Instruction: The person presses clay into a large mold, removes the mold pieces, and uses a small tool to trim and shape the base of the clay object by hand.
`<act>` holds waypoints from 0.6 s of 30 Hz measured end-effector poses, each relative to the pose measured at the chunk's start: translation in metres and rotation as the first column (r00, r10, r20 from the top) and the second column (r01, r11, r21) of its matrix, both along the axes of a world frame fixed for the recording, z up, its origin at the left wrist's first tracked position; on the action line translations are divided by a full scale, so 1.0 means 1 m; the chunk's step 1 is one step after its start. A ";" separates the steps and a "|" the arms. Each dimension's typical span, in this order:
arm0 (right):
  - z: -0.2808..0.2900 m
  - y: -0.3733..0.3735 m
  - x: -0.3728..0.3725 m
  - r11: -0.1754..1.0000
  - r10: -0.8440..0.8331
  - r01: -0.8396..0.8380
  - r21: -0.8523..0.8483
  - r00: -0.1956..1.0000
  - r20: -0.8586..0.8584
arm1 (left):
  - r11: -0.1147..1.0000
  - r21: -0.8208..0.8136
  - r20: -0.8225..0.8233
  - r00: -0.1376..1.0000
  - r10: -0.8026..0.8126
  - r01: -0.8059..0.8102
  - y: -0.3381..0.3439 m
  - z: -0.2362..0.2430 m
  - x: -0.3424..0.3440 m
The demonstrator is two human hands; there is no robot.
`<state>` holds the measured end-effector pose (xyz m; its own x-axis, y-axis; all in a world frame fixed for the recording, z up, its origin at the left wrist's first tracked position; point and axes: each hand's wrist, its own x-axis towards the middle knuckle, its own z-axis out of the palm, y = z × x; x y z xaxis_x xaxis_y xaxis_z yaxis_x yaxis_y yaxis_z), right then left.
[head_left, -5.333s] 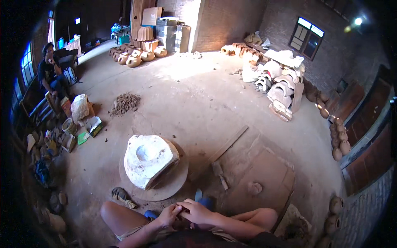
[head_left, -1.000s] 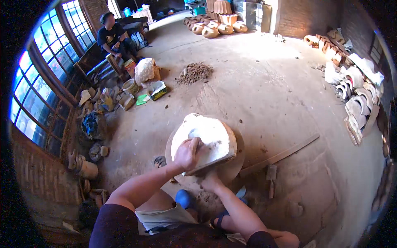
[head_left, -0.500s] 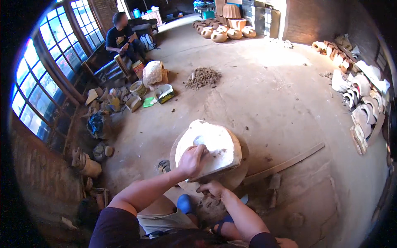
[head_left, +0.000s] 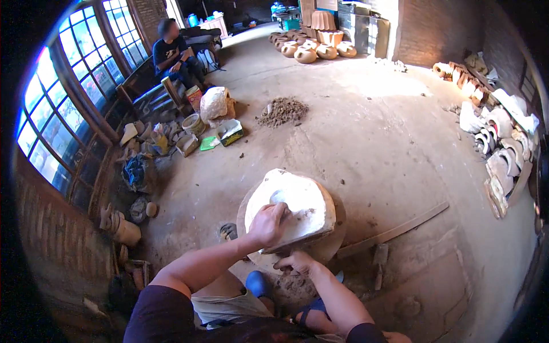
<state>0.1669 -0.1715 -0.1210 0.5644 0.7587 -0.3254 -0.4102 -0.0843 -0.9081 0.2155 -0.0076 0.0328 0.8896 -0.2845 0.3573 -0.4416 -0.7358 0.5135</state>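
A thick white mould (head_left: 309, 206), plaster-like, with a shallow hollow in its top, lies on a round board (head_left: 338, 234) between my feet. Curled fingers of my left hand (head_left: 266, 225) press down on the mould's upper face beside the hollow; whatever they may pinch is hidden. Brown smears mark the white surface to the right of this hand. Close to the board's near rim, just below the mould's front edge, my right hand (head_left: 296, 263) is closed with its fingertips pointing left. Its palm side is out of sight.
A wooden strip (head_left: 394, 230) and a trowel-like tool (head_left: 380, 264) lie to the right. Ahead is a heap of brown clay (head_left: 283, 111). Tubs and a box (head_left: 230, 131) stand at left, near a seated person (head_left: 174, 54). Curved mould pieces (head_left: 503, 154) line the right wall.
The whole view has shifted slightly. Both hands keep nearly the same places on and below the white mould, the right one showing only a small change in its fingers.
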 end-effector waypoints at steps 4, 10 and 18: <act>0.034 0.009 -0.004 0.995 -0.074 0.089 0.036 0.949 -0.306 | 1.000 0.000 0.004 1.000 0.010 -0.010 0.012 -0.004 -0.001; 0.029 0.012 -0.005 0.988 -0.057 0.103 0.118 0.938 -0.341 | 0.999 -0.020 -0.005 0.999 -0.040 0.040 0.012 0.003 0.004; 0.074 0.018 -0.005 0.999 -0.030 0.029 0.043 0.999 0.012 | 0.997 -0.051 -0.095 0.993 -0.063 0.059 0.029 -0.004 0.003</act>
<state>0.1617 -0.1533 -0.0467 0.5904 0.7547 -0.2860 -0.4006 -0.0336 -0.9157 0.2188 0.0212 0.0288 0.9021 -0.3240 0.2851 -0.4316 -0.6823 0.5901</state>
